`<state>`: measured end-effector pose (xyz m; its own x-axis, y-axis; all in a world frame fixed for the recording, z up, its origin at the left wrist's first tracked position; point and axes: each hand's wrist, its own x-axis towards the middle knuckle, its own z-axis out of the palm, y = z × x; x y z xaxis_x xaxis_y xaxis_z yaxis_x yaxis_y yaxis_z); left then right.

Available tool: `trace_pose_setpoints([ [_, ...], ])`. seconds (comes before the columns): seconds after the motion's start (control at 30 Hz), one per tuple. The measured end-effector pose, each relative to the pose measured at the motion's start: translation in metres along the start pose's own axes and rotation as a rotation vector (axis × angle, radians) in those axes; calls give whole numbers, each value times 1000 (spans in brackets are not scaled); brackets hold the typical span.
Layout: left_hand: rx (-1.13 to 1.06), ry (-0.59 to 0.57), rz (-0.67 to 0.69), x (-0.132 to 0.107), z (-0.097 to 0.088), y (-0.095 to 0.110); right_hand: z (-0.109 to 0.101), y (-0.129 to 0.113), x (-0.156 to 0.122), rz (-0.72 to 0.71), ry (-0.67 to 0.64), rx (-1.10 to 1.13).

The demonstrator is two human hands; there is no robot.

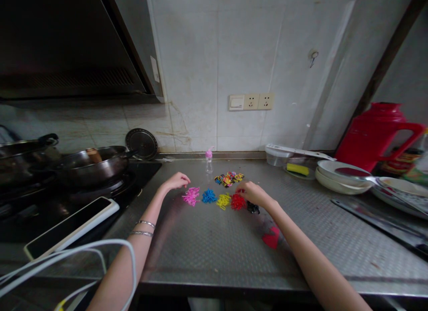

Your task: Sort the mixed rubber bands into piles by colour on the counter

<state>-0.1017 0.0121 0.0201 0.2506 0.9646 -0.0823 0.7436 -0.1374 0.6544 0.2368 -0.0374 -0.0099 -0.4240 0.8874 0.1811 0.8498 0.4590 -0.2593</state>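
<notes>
Small coloured rubber bands lie sorted in piles on the steel counter: pink, blue, yellow, red and black. Behind them spreads a mixed-colour pile. My left hand hovers just behind and left of the pink pile, fingers curled together; whatever they pinch is too small to see. Over the red pile is my right hand, its fingertips drawn together at the pile's back edge and partly hiding the black pile. What it pinches cannot be made out.
A small clear bottle with a pink top stands by the wall. On the left are a pan on the stove and a phone-like device with white cables. Bowls, a yellow sponge and a red thermos jug stand right.
</notes>
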Motion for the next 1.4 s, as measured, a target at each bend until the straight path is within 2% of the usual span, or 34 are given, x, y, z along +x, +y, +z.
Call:
trace_pose_setpoints([
  [0.1, -18, 61, -23, 3, 3, -2, -1, 1, 0, -10, -4, 8],
  [0.43, -118, 175, 28, 19, 15, -20, -8, 4, -4, 63, 46, -50],
  [0.67, -183, 319, -45, 20, 20, -26, -7, 7, -4, 128, 95, -71],
  [0.87, -239, 353, -116, 18, 24, -29, -4, 17, -3, 212, 200, -52],
  [1.2, -321, 375, -111, 22, 31, -42, -6, 46, 32, 261, 196, 66],
  [1.4, -310, 386, -107, 25, 32, -45, 3, 59, 56, 331, 140, 62],
])
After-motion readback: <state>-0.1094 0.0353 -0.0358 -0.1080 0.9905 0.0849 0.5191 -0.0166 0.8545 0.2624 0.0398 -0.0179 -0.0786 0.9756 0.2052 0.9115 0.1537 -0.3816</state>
